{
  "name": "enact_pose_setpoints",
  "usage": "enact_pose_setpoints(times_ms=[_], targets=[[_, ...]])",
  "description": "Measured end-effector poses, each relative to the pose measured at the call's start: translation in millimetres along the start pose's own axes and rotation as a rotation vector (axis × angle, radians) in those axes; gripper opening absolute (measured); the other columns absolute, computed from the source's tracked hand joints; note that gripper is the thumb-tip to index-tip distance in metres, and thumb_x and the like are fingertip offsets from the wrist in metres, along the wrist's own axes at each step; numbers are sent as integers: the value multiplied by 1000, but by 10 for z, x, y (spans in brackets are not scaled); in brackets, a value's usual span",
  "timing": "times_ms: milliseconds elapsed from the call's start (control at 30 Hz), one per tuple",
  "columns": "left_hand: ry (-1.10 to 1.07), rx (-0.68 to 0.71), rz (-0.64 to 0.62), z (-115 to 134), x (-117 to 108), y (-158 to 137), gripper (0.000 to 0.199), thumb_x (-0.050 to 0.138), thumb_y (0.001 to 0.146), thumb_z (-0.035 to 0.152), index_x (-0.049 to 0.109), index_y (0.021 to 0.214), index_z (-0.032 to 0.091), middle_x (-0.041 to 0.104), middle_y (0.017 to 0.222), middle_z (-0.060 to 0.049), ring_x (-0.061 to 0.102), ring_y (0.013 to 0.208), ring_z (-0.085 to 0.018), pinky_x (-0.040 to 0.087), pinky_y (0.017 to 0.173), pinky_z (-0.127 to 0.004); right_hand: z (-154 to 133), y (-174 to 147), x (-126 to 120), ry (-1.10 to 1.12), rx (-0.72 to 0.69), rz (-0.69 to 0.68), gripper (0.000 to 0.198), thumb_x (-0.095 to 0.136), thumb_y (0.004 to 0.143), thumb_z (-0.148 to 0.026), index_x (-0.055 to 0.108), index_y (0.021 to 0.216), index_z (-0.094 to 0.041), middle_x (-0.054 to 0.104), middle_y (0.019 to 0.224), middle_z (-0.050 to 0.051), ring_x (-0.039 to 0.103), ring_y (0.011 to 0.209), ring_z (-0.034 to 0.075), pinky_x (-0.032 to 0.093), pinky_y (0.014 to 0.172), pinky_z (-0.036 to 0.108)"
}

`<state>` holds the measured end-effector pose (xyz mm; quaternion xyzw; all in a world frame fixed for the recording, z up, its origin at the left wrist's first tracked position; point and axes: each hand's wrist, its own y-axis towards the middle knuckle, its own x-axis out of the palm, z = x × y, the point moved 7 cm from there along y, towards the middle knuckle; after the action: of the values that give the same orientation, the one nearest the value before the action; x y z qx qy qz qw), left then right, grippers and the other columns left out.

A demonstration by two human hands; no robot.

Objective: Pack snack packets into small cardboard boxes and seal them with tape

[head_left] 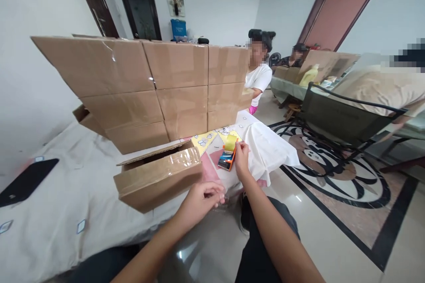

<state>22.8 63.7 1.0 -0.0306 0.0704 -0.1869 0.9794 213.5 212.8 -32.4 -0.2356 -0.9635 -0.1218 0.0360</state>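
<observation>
Two bare hands beside an open cardboard carton [162,179], here the landmark. The tape dispenser [227,159], orange-edged and bearing a yellow roll of tape [230,143], lies off the carton's right end, a clear gap between them, over the pink and yellow part of the cloth [102,214]. The right hand [242,159] is by far the nearer to it, set against the dispenser's far side as reckoned from the carton; its bent fingers appear to pinch that edge. Whether the dispenser rests on the cloth or is raised slightly cannot be told.

The left hand [205,195] is poised near the lower right corner of the carton, its fingers loosely curled and the thumb close to their tips; whether a thin strip lies between them cannot be told. From this hand, the dispenser lies forward and to the right.

Orientation: the dispenser's long axis runs away from the wearer, leaning a little to the right; its roll end points outward, its dark end back toward the wearer. The carton's long axis lies aslant to this, its left end nearer the wearer and its glossy, taped right end farther off, toward the dispenser. The carton's slot-like opening faces upward. Behind the carton stands a stack of boxes [182,106].
</observation>
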Motion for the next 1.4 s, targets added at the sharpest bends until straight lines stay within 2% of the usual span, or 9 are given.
enact_pose_setpoints(times_ms=[133,367,533,833,933,1033,1133,1233,1400], targets=[[24,65,70,206,-188,-123,30,68,83,35,74,106,16,76,84,-6,69,73,-19,54,71,-31,-343,-282,-142,18,-88,24,30,60,83,-49,48,95,-24,56,102,4,53,101,22,43,93,34],[81,157,252,430,-510,-492,46,67,85,36,59,127,20,74,78,-2,71,74,-20,55,76,-32,-973,-1104,111,41,-187,-496,35,65,84,-55,63,72,-23,63,72,3,59,74,22,48,73,36],[118,206,306,498,-621,-697,41,64,88,35,59,127,23,77,86,-2,72,78,-21,55,76,-32,-1338,-1528,427,25,-352,-799,26,65,89,-49,73,89,-24,67,84,5,62,82,24,47,77,38],[324,186,542,595,-898,-925,29,67,89,35,62,115,26,80,93,-2,74,93,-23,50,68,-28,-1637,-1720,797,48,-462,-723,11,66,92,-28,67,82,-25,62,82,3,60,81,21,48,76,36],[327,131,633,601,-1070,-1007,41,70,87,39,56,123,27,80,90,1,72,72,-19,51,66,-29,-1851,-1692,874,31,-560,-710,9,66,92,-24,67,83,-24,62,89,4,60,88,22,47,81,37],[317,127,709,593,-1308,-1070,28,61,93,41,60,116,26,79,88,2,63,49,-14,51,59,-30,-2134,-1534,857,104,-623,-581,10,64,94,-24,64,84,-23,60,91,4,59,90,20,47,82,36],[510,254,890,669,-1569,-1151,16,58,96,34,65,107,26,79,96,0,73,79,-19,55,78,-35,-2346,-1377,914,166,-591,-574,8,65,95,-26,61,89,-23,62,88,2,61,81,17,49,76,33],[879,373,1021,749,-1672,-1160,25,56,96,23,64,120,25,68,134,-7,60,129,-28,44,105,-47,-2401,-1291,1106,191,-467,-682,16,69,93,-28,53,94,-25,64,80,-2,62,71,14,50,69,30],[1219,380,856,697,-1564,-956,53,39,96,4,47,145,23,50,156,-7,39,149,-27,23,120,-57,-2167,-1319,1560,195,-253,-887,30,73,90,-32,44,97,-27,64,75,-6,59,61,11,48,64,28]])
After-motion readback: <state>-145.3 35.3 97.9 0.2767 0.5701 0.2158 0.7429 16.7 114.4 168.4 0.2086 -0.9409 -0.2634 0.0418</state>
